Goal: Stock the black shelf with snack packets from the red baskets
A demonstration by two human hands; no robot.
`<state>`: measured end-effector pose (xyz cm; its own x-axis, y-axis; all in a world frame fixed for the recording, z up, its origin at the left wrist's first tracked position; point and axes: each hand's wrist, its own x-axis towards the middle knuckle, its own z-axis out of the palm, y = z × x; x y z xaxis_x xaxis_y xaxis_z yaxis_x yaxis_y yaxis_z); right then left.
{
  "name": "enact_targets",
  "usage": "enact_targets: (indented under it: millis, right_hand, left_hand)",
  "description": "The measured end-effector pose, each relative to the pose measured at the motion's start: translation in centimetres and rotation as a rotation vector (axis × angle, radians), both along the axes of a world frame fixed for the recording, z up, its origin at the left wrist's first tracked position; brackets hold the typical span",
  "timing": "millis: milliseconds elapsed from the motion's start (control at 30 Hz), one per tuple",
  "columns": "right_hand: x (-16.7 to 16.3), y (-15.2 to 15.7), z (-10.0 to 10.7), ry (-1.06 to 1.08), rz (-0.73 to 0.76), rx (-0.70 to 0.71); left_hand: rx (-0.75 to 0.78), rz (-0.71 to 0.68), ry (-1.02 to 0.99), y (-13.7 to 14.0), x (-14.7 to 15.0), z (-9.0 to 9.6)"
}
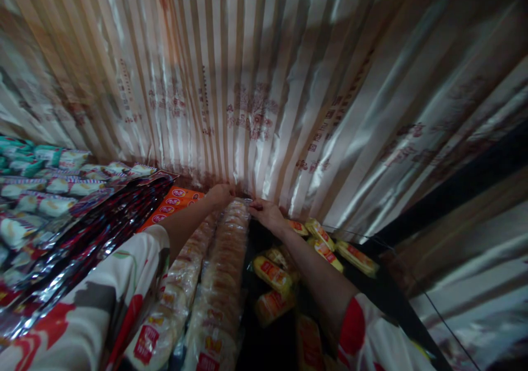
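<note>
My left hand (220,196) and my right hand (267,214) are at the far end of a long row of round, flat pastries (226,255) in clear wrappers. From the left, my left hand's curled fingers grip the end of this row. On the other side, my right hand pinches the wrapper's edge between thumb and fingers. The fingertips are dim and slightly blurred. A second row of wrapped pastries (181,283) lies alongside, below my left forearm. Red labels show on the near pastries of both rows.
Yellow-wrapped snack packs (272,274) lie loose on a dark surface to the right. To the left are orange packets (175,200), shiny dark red packs (103,233) and white-and-green packs (53,186). A striped, printed sheet (256,85) hangs behind; a dark bar (454,189) slants at right.
</note>
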<state>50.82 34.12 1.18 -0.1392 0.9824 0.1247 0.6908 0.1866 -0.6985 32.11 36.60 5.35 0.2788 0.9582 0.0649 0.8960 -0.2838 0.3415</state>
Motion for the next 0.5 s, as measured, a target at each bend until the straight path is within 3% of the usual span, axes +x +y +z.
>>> enact_targets:
  millis: [200,333,500]
  right_hand:
    - [-0.44,-0.07,0.27,0.065,0.006,-0.044]
    - [-0.65,-0.12,0.19,-0.067,-0.035,0.048]
    - [-1.00,-0.48,-0.32,-0.019,-0.089,0.074]
  left_hand:
    - [-0.011,0.018,-0.026,-0.16,0.16,0.09]
    - [0.004,0.035,-0.039,-0.19,0.10,-0.06]
    - [-0.008,0.045,-0.050,0.25,-0.35,-0.60]
